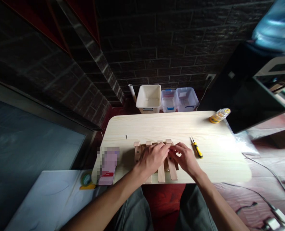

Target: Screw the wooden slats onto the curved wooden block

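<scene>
A small wooden frame with several pale slats (161, 175) lies at the table's near edge. My left hand (154, 155) reaches across the slats, its fingers closed at the upper part of the rightmost slat (172, 170). There my right hand (184, 157) meets it, thumb and fingers pinched together. Anything small between the fingertips is hidden. Dark holes or screw heads show on the leftmost slat (137, 152). To the right of my right hand lies a yellow and black screwdriver (197, 150). A small dark screw (126, 137) rests apart, left of the frame.
A phone (108, 166) lies on the table (156, 123) at left. At the far right corner stands a clear bottle with yellow parts (219, 115). Behind the table are a cream basket (148, 96) and two clear bins (187, 98). Cables (260, 195) run along the right floor.
</scene>
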{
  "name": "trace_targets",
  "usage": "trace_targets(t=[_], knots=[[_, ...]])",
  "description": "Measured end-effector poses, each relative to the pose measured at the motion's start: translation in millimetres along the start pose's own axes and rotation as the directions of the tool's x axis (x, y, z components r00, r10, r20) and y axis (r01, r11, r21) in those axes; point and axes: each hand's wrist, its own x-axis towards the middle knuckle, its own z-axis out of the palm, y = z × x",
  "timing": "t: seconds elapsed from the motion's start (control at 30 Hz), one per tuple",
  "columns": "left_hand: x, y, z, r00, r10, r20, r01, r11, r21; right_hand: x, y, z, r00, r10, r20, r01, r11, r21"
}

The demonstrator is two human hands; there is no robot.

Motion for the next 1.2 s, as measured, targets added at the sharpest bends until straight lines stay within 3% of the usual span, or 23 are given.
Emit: trace_targets(t=[0.13,0.37,0.57,0.73,0.93,1.2], knots=[[1,2,2.2,0.996,0.061,0.067,-0.069,0.990,0.121,0,4,2,1.000,-0.003,0.031,0.002,0.999,0.032],[2,-5,14.0,0.992,0.121,0.036,-0.124,0.988,0.095,2,5,3,1.000,-0.001,0.001,0.001,0.999,0.033],[2,-9,14.7,0.989,0.146,0.024,-0.148,0.984,0.099,-2,-9,-14,0.997,-0.037,0.066,0.033,0.997,0.067],[3,-11,15.3,0.986,0.166,0.010,-0.166,0.983,0.081,-22,-6,-23,1.000,0.023,-0.014,-0.021,0.994,0.106],[5,-11,18.3,0.990,0.139,-0.016,-0.139,0.990,0.041,-47,6,-21,0.986,0.143,-0.081,-0.130,0.981,0.146],[8,-12,34.1,0.998,0.027,-0.061,-0.032,0.996,-0.082,-50,2,-17,0.987,0.150,-0.062,-0.136,0.973,0.187]])
